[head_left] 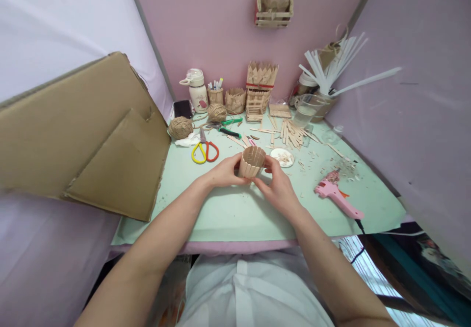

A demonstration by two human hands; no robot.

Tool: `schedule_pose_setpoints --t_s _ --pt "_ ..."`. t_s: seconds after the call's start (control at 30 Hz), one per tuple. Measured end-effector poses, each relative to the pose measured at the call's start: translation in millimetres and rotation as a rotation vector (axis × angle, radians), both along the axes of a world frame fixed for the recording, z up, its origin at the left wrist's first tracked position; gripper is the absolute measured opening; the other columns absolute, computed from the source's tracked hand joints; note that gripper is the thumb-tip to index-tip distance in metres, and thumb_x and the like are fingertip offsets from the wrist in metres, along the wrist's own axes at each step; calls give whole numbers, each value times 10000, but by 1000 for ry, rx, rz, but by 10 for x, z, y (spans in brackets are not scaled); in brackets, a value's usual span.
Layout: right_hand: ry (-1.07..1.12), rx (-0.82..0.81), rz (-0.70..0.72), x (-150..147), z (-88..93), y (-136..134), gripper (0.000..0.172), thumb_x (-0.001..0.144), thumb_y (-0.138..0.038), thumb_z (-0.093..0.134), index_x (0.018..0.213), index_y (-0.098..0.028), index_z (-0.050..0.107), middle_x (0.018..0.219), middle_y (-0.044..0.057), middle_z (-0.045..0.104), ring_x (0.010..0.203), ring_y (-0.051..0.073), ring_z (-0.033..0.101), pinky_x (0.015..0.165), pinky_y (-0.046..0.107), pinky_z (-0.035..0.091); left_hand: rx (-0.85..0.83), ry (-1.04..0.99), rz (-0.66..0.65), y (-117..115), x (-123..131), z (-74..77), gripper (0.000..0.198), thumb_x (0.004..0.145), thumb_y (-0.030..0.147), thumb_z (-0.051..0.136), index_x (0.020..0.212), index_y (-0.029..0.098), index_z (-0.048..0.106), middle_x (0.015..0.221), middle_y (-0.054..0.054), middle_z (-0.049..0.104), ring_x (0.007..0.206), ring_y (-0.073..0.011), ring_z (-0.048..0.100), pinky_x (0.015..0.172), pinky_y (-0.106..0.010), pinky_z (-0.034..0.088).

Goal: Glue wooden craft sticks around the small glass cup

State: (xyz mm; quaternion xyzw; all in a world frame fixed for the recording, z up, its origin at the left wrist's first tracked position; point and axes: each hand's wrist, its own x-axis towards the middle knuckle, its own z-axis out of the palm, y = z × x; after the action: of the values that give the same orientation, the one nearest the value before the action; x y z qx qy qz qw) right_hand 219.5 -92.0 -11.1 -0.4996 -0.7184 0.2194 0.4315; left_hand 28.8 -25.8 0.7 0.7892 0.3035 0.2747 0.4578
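Observation:
Between my two hands is a small round cup covered in wooden craft sticks [250, 168], its open brown inside tipped a little toward me. My left hand [230, 171] is closed around its left side, thumb low at the front. From the right, my right hand [275, 182] grips it with thumb at the front bottom and fingers curled by the rim. Whether the cup's base touches the table I cannot tell. Just behind it lie a pink-handled cutter [252, 141] and a white dish [282, 157] holding small wood bits. Scissors with yellow and red handles [205, 151] rest to the left.
A pink glue gun [338, 197] lies at right, its cord over the front edge. Loose craft sticks [292, 133], twine balls [180, 127], green-handled pliers [230, 132], a white bottle [198, 91] and stick-built holders [256, 102] stand behind. Cardboard [121, 160] leans at left.

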Motion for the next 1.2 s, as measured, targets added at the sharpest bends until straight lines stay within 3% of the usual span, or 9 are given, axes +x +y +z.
schedule_pose_setpoints --t_s 0.4,0.67,1.2 --pt "18 -38 -42 1 79 -21 429 915 -417 548 1284 -216 459 1247 122 624 1110 251 610 949 430 488 -25 57 13 -40 22 58 691 635 188 699 1296 147 501 1192 -99 657 1049 -261 624 862 -354 506" --pt "-20 -29 -61 10 -9 11 557 822 -359 672 1312 -230 443 1262 116 610 1080 260 623 918 426 506 22 72 33 -38 19 29 659 661 231 694 1288 158 503 1158 -81 661 1036 -257 622 819 -325 507" --pt "5 -28 -32 -16 -51 30 680 767 -288 711 1361 -221 388 1313 136 558 1127 268 588 948 444 493 14 61 -1 8 -1 -16 736 650 228 721 1335 179 456 1241 -91 626 1109 -272 610 885 -350 506"
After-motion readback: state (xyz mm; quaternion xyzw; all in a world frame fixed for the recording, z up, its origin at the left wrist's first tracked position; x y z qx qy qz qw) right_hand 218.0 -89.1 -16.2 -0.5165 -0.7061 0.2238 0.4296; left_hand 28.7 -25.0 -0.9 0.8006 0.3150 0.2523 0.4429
